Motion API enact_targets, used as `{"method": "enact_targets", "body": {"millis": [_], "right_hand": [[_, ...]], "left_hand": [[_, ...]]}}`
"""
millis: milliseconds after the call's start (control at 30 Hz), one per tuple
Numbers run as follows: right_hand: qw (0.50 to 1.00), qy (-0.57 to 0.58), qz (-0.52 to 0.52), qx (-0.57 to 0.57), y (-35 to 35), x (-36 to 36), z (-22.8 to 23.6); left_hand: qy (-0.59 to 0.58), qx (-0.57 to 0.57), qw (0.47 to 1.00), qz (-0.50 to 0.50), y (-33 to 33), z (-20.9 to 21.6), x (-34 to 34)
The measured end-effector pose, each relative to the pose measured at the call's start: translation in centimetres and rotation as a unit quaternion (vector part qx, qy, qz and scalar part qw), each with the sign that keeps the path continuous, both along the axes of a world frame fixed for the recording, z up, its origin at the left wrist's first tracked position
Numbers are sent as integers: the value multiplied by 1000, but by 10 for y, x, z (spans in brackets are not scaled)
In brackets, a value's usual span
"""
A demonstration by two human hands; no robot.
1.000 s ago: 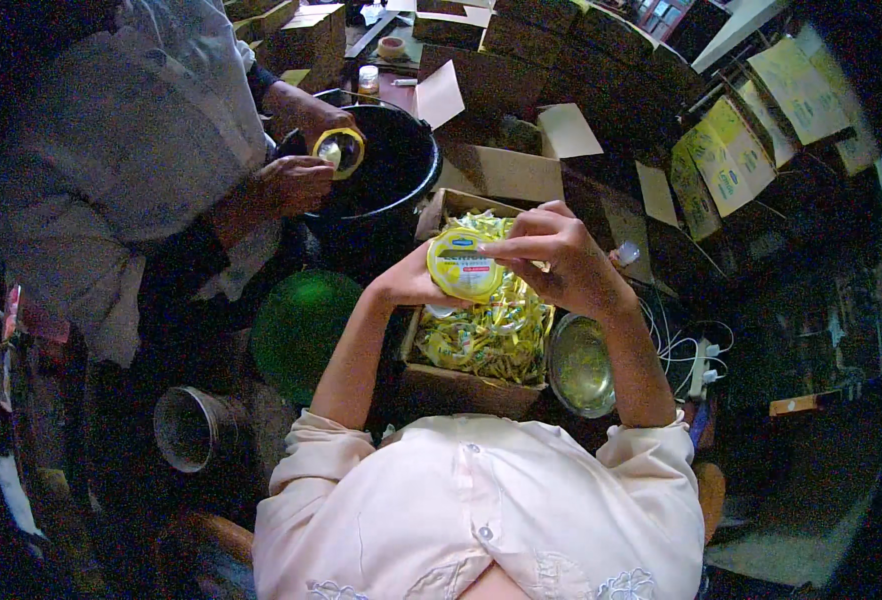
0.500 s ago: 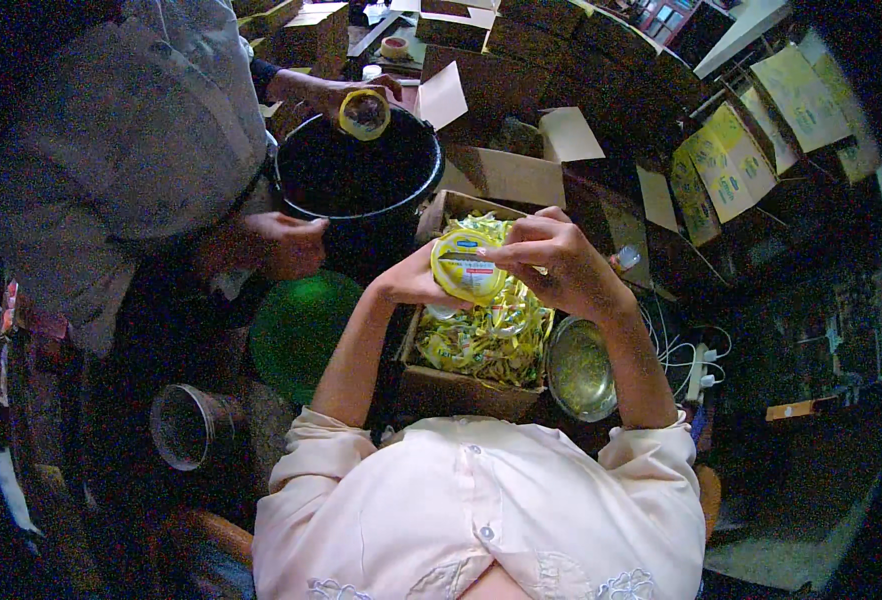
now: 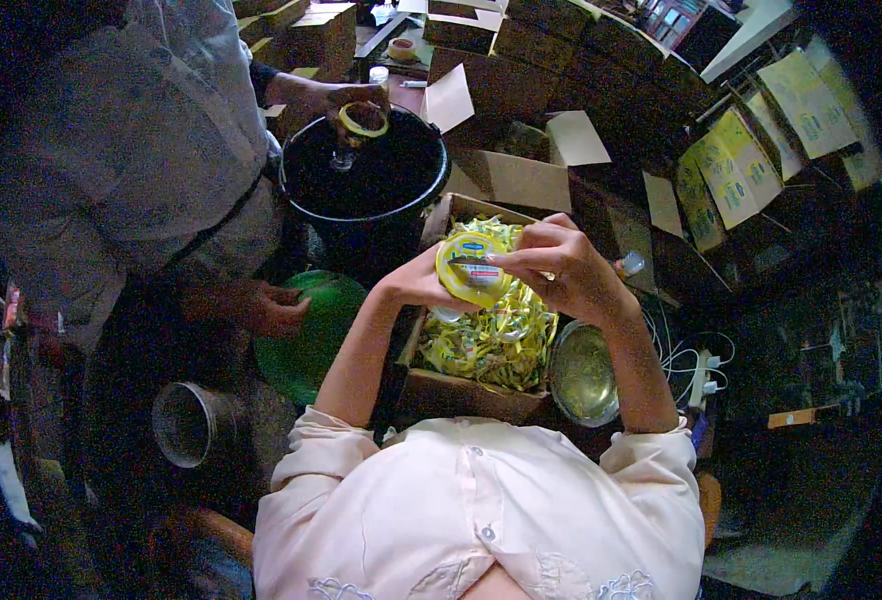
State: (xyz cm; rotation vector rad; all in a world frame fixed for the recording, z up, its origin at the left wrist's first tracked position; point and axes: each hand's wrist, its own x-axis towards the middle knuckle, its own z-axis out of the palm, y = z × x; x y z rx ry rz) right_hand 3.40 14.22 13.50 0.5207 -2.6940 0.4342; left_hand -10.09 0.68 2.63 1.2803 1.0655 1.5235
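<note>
My left hand (image 3: pixel 417 283) is wrapped round a yellow round tub (image 3: pixel 479 291), its labelled lid turned up toward me. In my right hand (image 3: pixel 571 262), pinched between thumb and fingers, is a small knife (image 3: pixel 473 262); its dark thin blade lies across the lid. The handle is hidden by my fingers. Beneath both hands stands an open cardboard box (image 3: pixel 458 392) heaped with shredded yellow strips (image 3: pixel 496 348). A whitish round piece (image 3: pixel 447 313) shows just below the tub, partly covered by my left hand.
At left a co-worker's hand (image 3: pixel 358 97) holds a clear yellow-rimmed container over a black bucket (image 3: pixel 428 190). Their other hand (image 3: pixel 279 310) is at a green round lid or basin (image 3: pixel 306 352). A metal bowl (image 3: pixel 586 375), white cables (image 3: pixel 669 350) and a grey bucket (image 3: pixel 183 428) stand around.
The co-worker's container has tipped down toward the black bucket, and their other hand has lowered to the green round thing. My hands keep nearly the same pose on tub and knife.
</note>
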Motion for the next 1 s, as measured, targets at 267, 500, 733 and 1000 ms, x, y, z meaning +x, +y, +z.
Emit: {"method": "enact_targets", "body": {"millis": [267,500,733,1000], "right_hand": [[1000,-7,2,14,15,6,-2],[999,-22,19,36,17,3,1],[998,-32,8,61,26,8,3],[996,46,-64,36,46,26,0]], "left_hand": [[5,-18,1000,15,-4,-3,-6],[13,-24,1000,15,-2,-1,-7],[-2,1,999,52,-7,-1,-10],[-20,2,994,108,-10,-5,-17]]}}
